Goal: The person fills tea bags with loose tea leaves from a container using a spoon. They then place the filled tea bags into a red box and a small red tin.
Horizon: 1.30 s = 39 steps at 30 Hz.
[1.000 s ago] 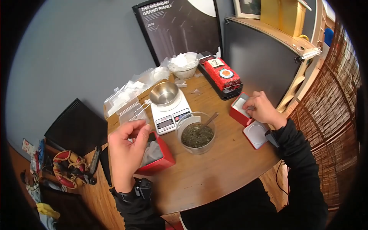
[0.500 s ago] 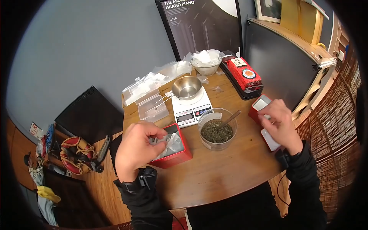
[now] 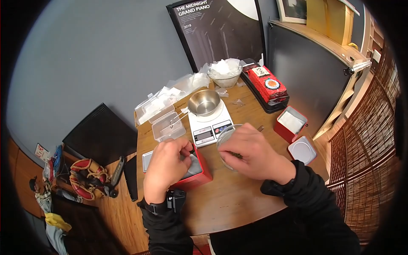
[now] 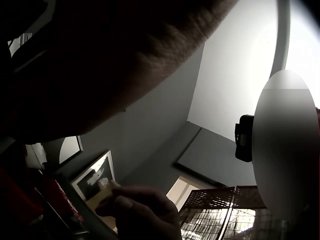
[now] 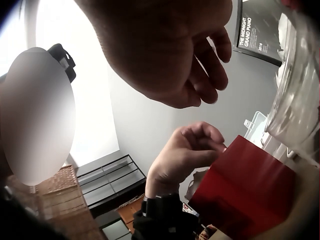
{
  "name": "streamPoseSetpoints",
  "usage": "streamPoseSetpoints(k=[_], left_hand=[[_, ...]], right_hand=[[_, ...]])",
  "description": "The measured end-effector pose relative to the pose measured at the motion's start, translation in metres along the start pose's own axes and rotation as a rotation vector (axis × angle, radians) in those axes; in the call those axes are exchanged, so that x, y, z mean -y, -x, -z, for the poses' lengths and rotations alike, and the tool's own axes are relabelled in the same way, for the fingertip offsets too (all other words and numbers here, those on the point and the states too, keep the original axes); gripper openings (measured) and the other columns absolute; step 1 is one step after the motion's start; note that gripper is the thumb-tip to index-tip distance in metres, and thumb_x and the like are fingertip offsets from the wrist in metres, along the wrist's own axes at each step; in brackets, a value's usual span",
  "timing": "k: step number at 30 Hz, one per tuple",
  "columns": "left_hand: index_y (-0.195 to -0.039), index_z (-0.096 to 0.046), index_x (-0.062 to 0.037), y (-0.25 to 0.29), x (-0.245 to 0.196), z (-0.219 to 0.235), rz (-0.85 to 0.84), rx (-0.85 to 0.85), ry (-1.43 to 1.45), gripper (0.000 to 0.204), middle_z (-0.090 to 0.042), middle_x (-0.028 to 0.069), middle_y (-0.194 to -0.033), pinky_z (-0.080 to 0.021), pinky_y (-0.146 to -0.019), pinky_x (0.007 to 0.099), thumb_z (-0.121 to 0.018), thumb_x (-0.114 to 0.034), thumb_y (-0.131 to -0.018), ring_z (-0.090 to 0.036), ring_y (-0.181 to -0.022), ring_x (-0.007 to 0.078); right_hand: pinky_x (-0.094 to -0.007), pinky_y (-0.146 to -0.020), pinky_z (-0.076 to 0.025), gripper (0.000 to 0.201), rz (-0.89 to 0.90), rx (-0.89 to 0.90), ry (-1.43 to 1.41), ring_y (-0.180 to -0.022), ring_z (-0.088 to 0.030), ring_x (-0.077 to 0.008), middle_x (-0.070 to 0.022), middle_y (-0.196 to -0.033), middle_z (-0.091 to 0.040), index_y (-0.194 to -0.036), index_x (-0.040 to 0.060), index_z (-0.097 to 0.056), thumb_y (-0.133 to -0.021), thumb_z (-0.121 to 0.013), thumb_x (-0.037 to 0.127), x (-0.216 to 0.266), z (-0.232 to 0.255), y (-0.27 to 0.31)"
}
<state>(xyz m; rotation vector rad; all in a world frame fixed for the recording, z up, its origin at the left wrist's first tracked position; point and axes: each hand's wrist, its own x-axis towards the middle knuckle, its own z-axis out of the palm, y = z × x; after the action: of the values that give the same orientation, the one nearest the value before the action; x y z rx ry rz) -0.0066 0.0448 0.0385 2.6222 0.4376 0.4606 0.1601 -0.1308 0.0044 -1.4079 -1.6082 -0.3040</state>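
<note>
My left hand [image 3: 165,165] is over the left red tin [image 3: 202,172], its bent fingertips above the grey packets [image 3: 194,165] inside; whether they pinch anything is unclear. In the right wrist view, the left hand [image 5: 175,157] is beside a corner of the red tin [image 5: 245,190]. Bent fingers of my right hand [image 3: 257,157] hang over the clear jar [image 3: 224,135], covering much of it; dark green leaves [image 3: 236,155] show past the thumb. The left wrist view shows the right hand's [image 4: 145,212] thumb and finger close together, any held thing indistinct.
Behind the jar stands a white scale [image 3: 211,128] with a metal bowl [image 3: 204,103]. At the right are an open red tin [image 3: 285,131] and its lid [image 3: 302,151]. Farther back are a red package [image 3: 267,83] and a glass bowl [image 3: 225,78]. A clear case [image 3: 169,126] lies left.
My right hand has moved left from the right-hand tin to over the jar. My left hand has come closer to the packets in the left tin. The head view has shifted.
</note>
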Motion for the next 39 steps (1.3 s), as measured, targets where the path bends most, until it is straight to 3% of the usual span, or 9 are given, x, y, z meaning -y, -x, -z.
streamPoseSetpoints(k=[5, 8, 14, 16, 19, 25, 34, 37, 39], left_hand=[[-0.091, -0.066, 0.0013, 0.005, -0.007, 0.020, 0.082, -0.066, 0.054, 0.021, -0.069, 0.0129, -0.076, -0.052, -0.059, 0.0315, -0.067, 0.003, -0.070, -0.067, -0.068, 0.0212], [-0.097, -0.066, 0.0018, 0.014, 0.002, 0.026, 0.046, -0.265, 0.305, 0.023, -0.069, 0.0051, -0.079, -0.052, -0.063, 0.0231, -0.068, 0.005, -0.075, -0.064, -0.073, 0.0087], [-0.102, -0.064, 0.0030, 0.018, -0.015, 0.026, 0.004, -0.300, 0.656, 0.023, -0.068, 0.0051, -0.087, -0.053, -0.074, 0.0226, -0.072, 0.006, -0.081, -0.065, -0.080, 0.0088], [-0.102, -0.064, 0.0031, 0.017, -0.020, 0.021, 0.011, -0.296, 0.718, 0.022, -0.069, 0.0054, -0.088, -0.053, -0.075, 0.0225, -0.072, 0.007, -0.081, -0.066, -0.081, 0.0089], [-0.099, -0.062, 0.0023, 0.014, -0.027, 0.014, 0.004, -0.284, 0.801, 0.022, -0.066, 0.0043, -0.088, -0.052, -0.073, 0.0214, -0.069, 0.011, -0.080, -0.064, -0.079, 0.0082], [-0.102, -0.063, 0.0044, 0.011, -0.028, 0.004, -0.015, -0.216, 0.854, 0.019, -0.070, 0.0076, -0.090, -0.054, -0.076, 0.0226, -0.069, 0.008, -0.085, -0.067, -0.081, 0.0099], [-0.107, -0.061, 0.0048, 0.005, -0.033, -0.008, -0.027, -0.222, 0.904, 0.021, -0.070, 0.0081, -0.092, -0.054, -0.074, 0.0230, -0.066, 0.009, -0.087, -0.067, -0.081, 0.0104], [-0.113, -0.060, 0.0051, 0.004, -0.035, -0.014, -0.024, -0.200, 0.966, 0.027, -0.069, 0.0088, -0.097, -0.054, -0.074, 0.0225, -0.066, 0.009, -0.088, -0.067, -0.085, 0.0103], [-0.123, -0.057, 0.0046, 0.003, -0.037, -0.015, 0.019, -0.138, 0.915, 0.036, -0.067, 0.0094, -0.104, -0.053, -0.075, 0.0222, -0.065, 0.008, -0.088, -0.066, -0.088, 0.0106]], right_hand=[[-0.0387, -0.074, -0.045, 0.004, -0.062, -0.008, -0.047, -0.078, -0.062, -0.0276, -0.0063, -0.076, -0.065, -0.082, 0.0058, -0.067, -0.079, -0.069, 0.008, -0.007, -0.022, 0.005], [-0.0397, -0.075, -0.046, 0.008, -0.075, -0.005, -0.082, -0.080, -0.062, -0.0284, -0.0078, -0.081, -0.067, -0.086, 0.0052, -0.067, -0.080, -0.070, 0.009, -0.006, -0.030, 0.010], [-0.0377, -0.079, -0.051, 0.037, -0.113, -0.053, -0.182, -0.091, -0.065, -0.0305, -0.0128, -0.096, -0.069, -0.117, 0.0025, -0.061, -0.084, -0.074, 0.015, 0.009, -0.031, 0.010], [-0.0324, -0.074, -0.052, 0.044, -0.221, -0.050, -0.389, -0.090, -0.066, -0.0230, -0.0117, -0.098, -0.069, -0.124, 0.0016, -0.057, -0.087, -0.075, 0.016, 0.016, -0.029, 0.012], [-0.0271, -0.069, -0.051, 0.041, -0.342, 0.021, -0.633, -0.082, -0.064, -0.0138, -0.0094, -0.097, -0.069, -0.123, 0.0009, -0.058, -0.088, -0.075, 0.015, 0.019, -0.026, 0.016], [-0.0240, -0.070, -0.050, 0.031, -0.399, -0.008, -0.694, -0.079, -0.061, -0.0064, -0.0045, -0.094, -0.069, -0.118, -0.0002, -0.061, -0.092, -0.071, 0.012, 0.012, -0.035, 0.031], [-0.0244, -0.078, -0.051, 0.022, -0.527, -0.128, -1.024, -0.091, -0.064, -0.0085, -0.0052, -0.101, -0.068, -0.119, -0.0019, -0.057, -0.099, -0.059, 0.008, 0.012, -0.032, 0.040], [-0.0238, -0.068, -0.050, 0.024, -0.535, -0.209, -0.996, -0.087, -0.067, -0.0112, -0.0105, -0.106, -0.069, -0.121, -0.0020, -0.054, -0.100, -0.057, 0.010, 0.010, -0.032, 0.041], [-0.0237, -0.070, -0.050, 0.024, -0.552, -0.274, -1.033, -0.086, -0.066, -0.0103, -0.0089, -0.104, -0.068, -0.120, -0.0021, -0.055, -0.100, -0.058, 0.009, 0.008, -0.029, 0.042]])
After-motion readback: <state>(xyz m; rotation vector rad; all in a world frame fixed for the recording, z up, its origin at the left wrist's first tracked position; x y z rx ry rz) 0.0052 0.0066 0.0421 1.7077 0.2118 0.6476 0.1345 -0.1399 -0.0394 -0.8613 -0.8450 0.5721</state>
